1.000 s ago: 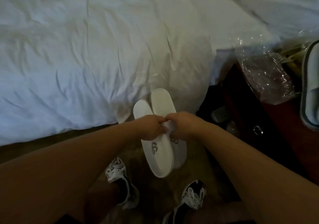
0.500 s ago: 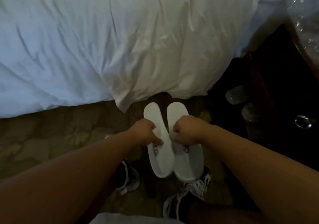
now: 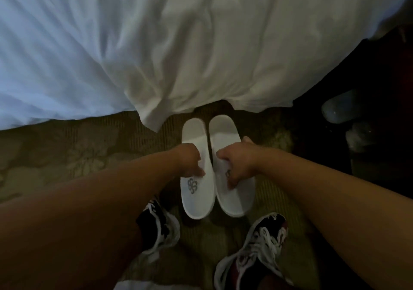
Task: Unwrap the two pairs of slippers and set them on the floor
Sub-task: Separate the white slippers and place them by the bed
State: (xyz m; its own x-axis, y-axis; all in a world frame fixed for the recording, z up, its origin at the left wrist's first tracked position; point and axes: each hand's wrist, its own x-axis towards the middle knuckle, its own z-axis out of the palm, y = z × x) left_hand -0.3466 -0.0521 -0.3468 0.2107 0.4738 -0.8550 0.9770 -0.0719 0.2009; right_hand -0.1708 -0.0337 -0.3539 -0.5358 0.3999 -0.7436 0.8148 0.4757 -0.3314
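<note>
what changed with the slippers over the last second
The two white slippers went from overlapped, pinched together by both hands, to split side by side, one per hand, and lower toward the carpet. The left hand holds the left slipper; the right hand holds the right slipper. Whether they touch the carpet cannot be told. Each grip stays shut; the white bedding hangs as before.

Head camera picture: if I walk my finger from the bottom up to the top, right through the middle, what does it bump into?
Sneakers → white slippers held by the left hand and right hand → patterned carpet → hanging white bedsheet.
</note>
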